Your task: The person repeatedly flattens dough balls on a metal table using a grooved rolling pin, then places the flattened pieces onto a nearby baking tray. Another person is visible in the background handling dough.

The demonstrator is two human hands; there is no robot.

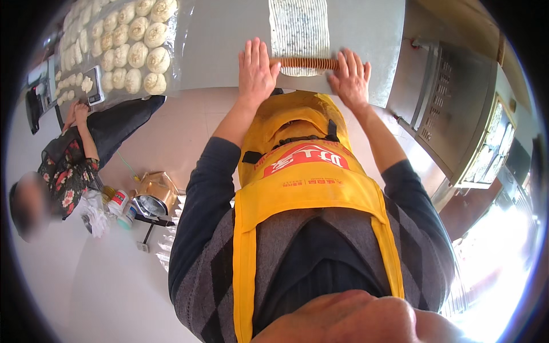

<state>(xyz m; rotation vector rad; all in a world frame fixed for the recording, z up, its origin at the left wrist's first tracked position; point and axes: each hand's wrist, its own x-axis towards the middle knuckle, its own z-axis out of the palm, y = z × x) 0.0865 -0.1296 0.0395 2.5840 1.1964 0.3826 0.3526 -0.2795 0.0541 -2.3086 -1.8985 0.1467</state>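
Observation:
A ridged wooden rolling pin (305, 64) lies across the near end of a long, thin sheet of dough (299, 30). Fine parallel grooves run along the dough, and dark specks show in or through it. My left hand (257, 70) rests flat over the pin's left end, fingers stretched forward and thumb beside the pin. Over the other end is my right hand (352, 79), slightly blurred, its fingers spread a little and the pin's tip showing by them. Both palms hide the pin's handles. Dough and pin are on a grey metal worktable (223, 47).
Rows of round dough pieces (137, 51) lie on plastic film at the table's left. Beside them sits a digital scale (95, 85), near a co-worker's hands (79, 112). A metal cabinet-like appliance (454, 111) stands right. Tubs (119, 201) and a gold-coloured bag (158, 188) are at lower left.

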